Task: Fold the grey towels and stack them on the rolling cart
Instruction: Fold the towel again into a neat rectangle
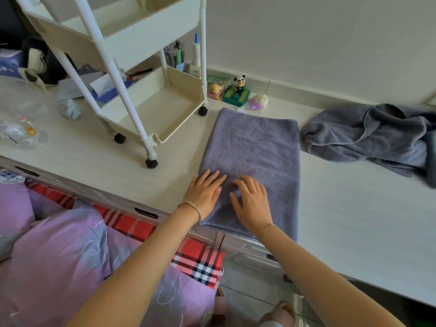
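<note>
1. pale wood-grain counter point(342, 220) runs along a white wall, with a bed in purple and red plaid bedding just below its front edge.
2. a folded grey towel point(254, 147) lies flat on the counter as a long rectangle, its near end at the counter's front edge.
3. the left hand point(204, 192) rests palm down on the towel's near left corner, fingers spread and flat, gripping nothing; a thin bangle sits on that wrist.
4. the right hand point(253, 204) lies flat just beside it on the same towel, fingers splayed, holding nothing.
5. a cream rolling cart point(151, 100) stands on the counter just left of the folded towel, its lower tray bare.
6. a second grey towel point(368, 135) lies crumpled to the right of the folded one, close but apart.
7. small toys, a panda figure point(239, 84) among them, sit by the wall beyond the folded towel.
</note>
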Available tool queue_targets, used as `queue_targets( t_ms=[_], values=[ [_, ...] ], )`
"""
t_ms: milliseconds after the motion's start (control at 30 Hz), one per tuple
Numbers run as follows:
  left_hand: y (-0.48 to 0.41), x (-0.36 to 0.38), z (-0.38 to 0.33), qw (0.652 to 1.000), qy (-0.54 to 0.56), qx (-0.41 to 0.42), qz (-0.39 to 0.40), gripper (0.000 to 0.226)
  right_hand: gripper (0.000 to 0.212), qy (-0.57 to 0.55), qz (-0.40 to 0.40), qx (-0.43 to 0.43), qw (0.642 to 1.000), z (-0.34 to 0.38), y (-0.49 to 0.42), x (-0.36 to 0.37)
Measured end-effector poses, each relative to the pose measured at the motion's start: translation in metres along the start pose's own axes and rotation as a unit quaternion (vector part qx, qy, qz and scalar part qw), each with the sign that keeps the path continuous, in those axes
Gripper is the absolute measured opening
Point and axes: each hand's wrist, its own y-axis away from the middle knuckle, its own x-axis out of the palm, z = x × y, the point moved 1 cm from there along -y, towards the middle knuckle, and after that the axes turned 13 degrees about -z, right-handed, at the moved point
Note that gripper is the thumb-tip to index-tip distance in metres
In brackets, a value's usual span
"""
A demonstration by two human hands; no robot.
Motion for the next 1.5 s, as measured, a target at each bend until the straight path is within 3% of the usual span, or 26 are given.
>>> queue_targets(
  t_ms=[100, 200, 400, 867, 1000, 1067, 1167, 1233, 1300, 1500],
  values=[
    [0.007, 0.019, 0.005, 0.999, -0.006, -0.02, 0.029, 0.071, 0.026, -0.043, -0.004, -0.019, 0.999, -0.008, 0.023, -0.015],
    [0.005, 0.022, 0.009, 0.998, -0.019, -0.016, 0.052, 0.077, 0.032, -0.084, 0.041, -0.073, 0.993, -0.025, 0.046, -0.027],
    [0.002, 0.018, 0.01, 0.997, -0.001, -0.024, 0.073, 0.083, 0.024, -0.061, 0.026, -0.149, 0.987, -0.034, 0.054, -0.027],
    [0.003, 0.022, 0.009, 0.998, 0.012, -0.037, 0.044, 0.082, 0.012, -0.068, -0.016, -0.152, 0.986, -0.025, 0.048, -0.046],
    [0.003, 0.019, 0.004, 0.998, 0.0, -0.043, 0.047, 0.079, 0.007, -0.092, 0.039, -0.191, 0.976, -0.031, 0.058, -0.047],
    [-0.001, 0.016, -0.006, 0.999, -0.018, -0.047, 0.019, 0.077, 0.016, -0.112, 0.007, -0.158, 0.981, -0.029, 0.048, -0.045],
    [-0.011, 0.019, -0.027, 0.999, -0.048, -0.009, -0.014, 0.063, 0.032, -0.08, -0.056, -0.013, 0.995, -0.027, 0.016, -0.033],
    [-0.014, 0.028, -0.035, 0.999, -0.054, 0.002, 0.0, 0.054, 0.052, -0.01, 0.009, 0.057, 0.998, -0.036, 0.005, -0.019],
    [-0.014, 0.035, -0.031, 0.998, -0.055, -0.011, -0.002, 0.061, 0.061, 0.057, 0.066, 0.061, 0.994, -0.052, 0.01, -0.01],
    [-0.012, 0.031, -0.009, 0.997, -0.061, -0.056, 0.008, 0.082, 0.07, 0.121, 0.069, 0.13, 0.982, -0.102, 0.044, -0.036]
  ],
)
